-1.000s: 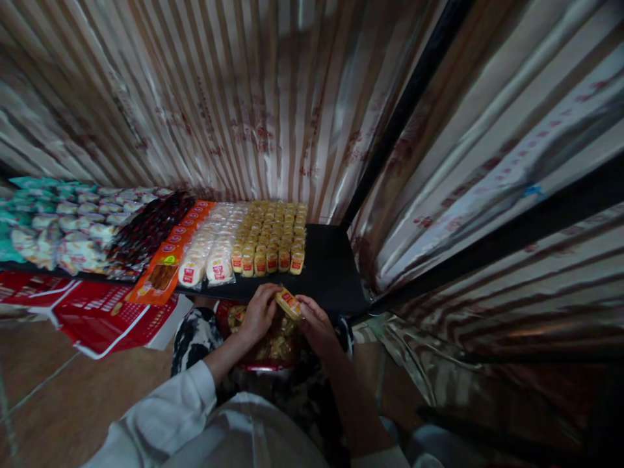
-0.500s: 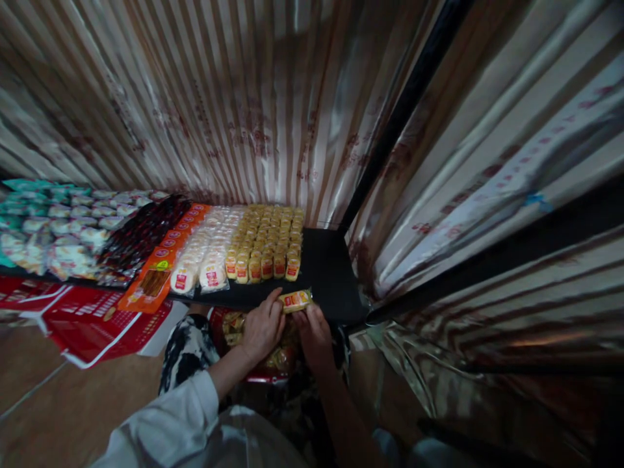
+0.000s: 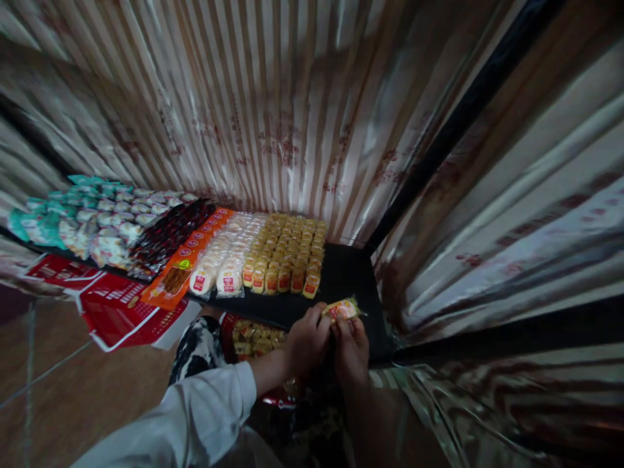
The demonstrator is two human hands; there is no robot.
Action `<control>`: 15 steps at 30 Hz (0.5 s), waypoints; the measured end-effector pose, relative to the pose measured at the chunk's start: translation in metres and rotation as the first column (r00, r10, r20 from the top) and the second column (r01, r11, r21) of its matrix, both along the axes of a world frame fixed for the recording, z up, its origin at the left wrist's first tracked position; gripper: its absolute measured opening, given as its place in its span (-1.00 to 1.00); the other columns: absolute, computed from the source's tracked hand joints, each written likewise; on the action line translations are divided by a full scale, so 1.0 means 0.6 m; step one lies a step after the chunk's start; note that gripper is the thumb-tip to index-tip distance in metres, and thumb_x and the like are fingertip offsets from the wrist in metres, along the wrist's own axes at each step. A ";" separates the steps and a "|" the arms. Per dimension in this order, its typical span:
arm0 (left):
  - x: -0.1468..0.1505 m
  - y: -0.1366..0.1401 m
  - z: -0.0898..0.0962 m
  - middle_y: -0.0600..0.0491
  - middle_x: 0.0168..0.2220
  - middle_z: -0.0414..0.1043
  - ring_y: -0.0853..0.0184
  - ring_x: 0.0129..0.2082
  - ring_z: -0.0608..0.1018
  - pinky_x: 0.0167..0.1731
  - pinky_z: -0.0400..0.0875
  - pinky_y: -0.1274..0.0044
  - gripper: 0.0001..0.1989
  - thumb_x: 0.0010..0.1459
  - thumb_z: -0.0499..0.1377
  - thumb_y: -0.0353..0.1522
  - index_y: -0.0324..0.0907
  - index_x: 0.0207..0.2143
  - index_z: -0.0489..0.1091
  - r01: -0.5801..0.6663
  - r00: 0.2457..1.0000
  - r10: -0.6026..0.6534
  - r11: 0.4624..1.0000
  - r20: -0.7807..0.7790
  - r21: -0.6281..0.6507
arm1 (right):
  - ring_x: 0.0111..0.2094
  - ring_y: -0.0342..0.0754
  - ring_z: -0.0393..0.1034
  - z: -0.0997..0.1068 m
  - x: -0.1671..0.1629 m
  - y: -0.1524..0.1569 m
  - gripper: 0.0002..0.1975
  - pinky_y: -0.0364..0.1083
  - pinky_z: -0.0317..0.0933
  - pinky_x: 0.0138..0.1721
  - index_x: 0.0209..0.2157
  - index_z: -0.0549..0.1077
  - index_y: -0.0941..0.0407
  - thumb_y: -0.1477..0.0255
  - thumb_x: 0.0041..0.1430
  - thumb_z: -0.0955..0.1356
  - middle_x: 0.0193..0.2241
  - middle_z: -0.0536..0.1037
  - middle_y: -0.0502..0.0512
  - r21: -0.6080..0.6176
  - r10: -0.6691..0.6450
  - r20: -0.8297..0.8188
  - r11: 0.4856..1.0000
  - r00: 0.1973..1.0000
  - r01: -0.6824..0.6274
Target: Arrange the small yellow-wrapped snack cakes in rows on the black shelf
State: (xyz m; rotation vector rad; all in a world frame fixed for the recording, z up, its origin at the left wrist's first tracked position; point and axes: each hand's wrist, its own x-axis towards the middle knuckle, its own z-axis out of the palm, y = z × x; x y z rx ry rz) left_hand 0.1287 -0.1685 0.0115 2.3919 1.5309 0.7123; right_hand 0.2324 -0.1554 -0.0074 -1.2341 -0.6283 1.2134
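A small yellow wrapped snack cake (image 3: 342,309) is held between both hands over the right part of the black shelf (image 3: 348,273). My left hand (image 3: 308,338) pinches its left end. My right hand (image 3: 351,344) grips it from below and at the right. Just beyond my hands stand rows of matching yellow snack cakes (image 3: 287,250), packed closely together. Below my left forearm, on my lap, lies a red bag (image 3: 228,331) with more yellow packets (image 3: 258,339) inside, partly hidden by my arm.
Left of the yellow rows are white round wrapped cakes (image 3: 229,281), an orange packet (image 3: 170,279), dark red packets (image 3: 170,237) and white and teal packets (image 3: 112,247). Red cartons (image 3: 121,312) sit below the shelf. Striped curtains (image 3: 292,97) and a black post (image 3: 439,130) enclose it.
Both hands have moved rightward with the snack cake, farther along the shelf. The camera view has shifted, so the shelf's goods appear more to the right and slightly lower.
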 end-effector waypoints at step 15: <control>0.107 0.160 0.057 -0.15 0.03 0.26 0.25 -0.01 0.39 0.01 0.33 0.43 -0.64 0.18 -0.09 -0.45 -0.26 0.00 0.29 -0.082 0.779 0.364 0.867 0.510 -0.492 | -0.29 -0.07 0.41 -0.016 0.055 0.210 -0.43 -0.05 0.29 -0.18 -0.12 0.34 0.11 0.27 -0.26 0.40 -0.31 0.48 0.05 0.166 -0.146 0.185 0.979 0.972 0.115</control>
